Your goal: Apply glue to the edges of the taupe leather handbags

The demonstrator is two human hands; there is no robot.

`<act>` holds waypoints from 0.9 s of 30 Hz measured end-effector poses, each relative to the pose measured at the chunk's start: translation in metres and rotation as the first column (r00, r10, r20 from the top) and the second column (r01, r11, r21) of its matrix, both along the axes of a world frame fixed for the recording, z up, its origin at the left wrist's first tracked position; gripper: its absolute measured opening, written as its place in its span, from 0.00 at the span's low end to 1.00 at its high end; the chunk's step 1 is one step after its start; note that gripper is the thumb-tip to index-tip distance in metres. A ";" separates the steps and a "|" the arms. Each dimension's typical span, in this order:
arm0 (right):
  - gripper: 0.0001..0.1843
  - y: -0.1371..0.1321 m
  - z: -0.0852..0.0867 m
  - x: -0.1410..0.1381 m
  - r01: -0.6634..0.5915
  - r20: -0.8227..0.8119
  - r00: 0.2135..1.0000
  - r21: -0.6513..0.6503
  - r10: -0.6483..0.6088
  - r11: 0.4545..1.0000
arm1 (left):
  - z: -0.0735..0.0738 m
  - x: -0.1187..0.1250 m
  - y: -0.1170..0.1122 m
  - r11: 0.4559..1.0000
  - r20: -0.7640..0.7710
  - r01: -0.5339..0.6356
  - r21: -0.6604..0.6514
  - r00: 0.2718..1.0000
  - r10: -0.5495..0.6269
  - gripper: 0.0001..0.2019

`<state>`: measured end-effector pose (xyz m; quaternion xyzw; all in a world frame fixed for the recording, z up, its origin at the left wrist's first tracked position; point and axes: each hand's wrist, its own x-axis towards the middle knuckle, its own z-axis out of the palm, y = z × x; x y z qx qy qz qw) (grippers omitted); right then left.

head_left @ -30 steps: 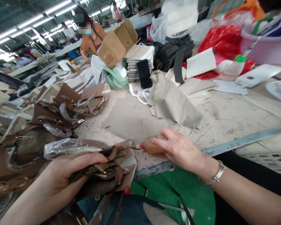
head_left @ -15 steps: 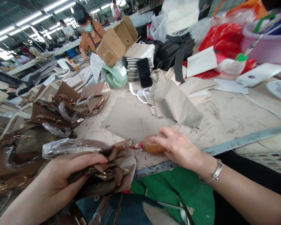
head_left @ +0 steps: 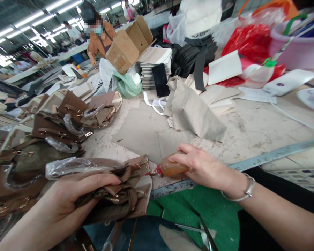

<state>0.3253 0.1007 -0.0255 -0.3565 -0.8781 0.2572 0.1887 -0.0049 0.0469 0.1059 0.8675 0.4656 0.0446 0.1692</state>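
Observation:
My left hand (head_left: pixel 70 197) is closed round a brown leather bag (head_left: pixel 120 193) at the near edge of the worktable; the bag's handle is wrapped in clear plastic (head_left: pixel 73 164). My right hand (head_left: pixel 202 167) grips a small amber squeeze bottle (head_left: pixel 170 168) with a red nozzle. The nozzle points left and touches the bag's upper right edge. A metal bracelet (head_left: pixel 244 193) sits on my right wrist.
More brown bags (head_left: pixel 68 122) are piled at the left. A grey cloth bag (head_left: pixel 193 111), stacked cream panels (head_left: pixel 154 64), a black phone (head_left: pixel 160 80), a cardboard box (head_left: pixel 128 45) and red plastic bags (head_left: pixel 248 40) lie further back. A person in an orange top (head_left: pixel 101 38) works behind.
My right hand and the bottle have dropped slightly, tilting the nozzle down toward the bag's edge. My left hand keeps its grip on the bag.

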 end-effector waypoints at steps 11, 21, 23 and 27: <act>0.36 -0.008 0.009 0.010 -0.038 -0.033 0.999 -0.028 0.037 0.999 | 0.001 -0.002 -0.003 1.000 -0.010 0.024 -0.001 1.000 -0.024 0.17; 0.33 -0.010 0.009 0.009 -0.066 -0.002 0.998 -0.022 0.066 0.998 | -0.004 0.001 -0.004 0.998 -0.080 0.060 -0.003 0.995 -0.060 0.20; 0.33 -0.010 0.007 0.010 -0.078 0.002 0.997 -0.040 0.078 0.996 | -0.005 0.002 -0.006 0.998 -0.097 0.065 -0.008 0.993 -0.065 0.19; 0.34 -0.010 0.004 0.010 -0.040 -0.010 0.999 -0.031 0.039 0.999 | -0.006 0.006 -0.015 0.999 -0.082 0.044 0.001 0.996 -0.044 0.20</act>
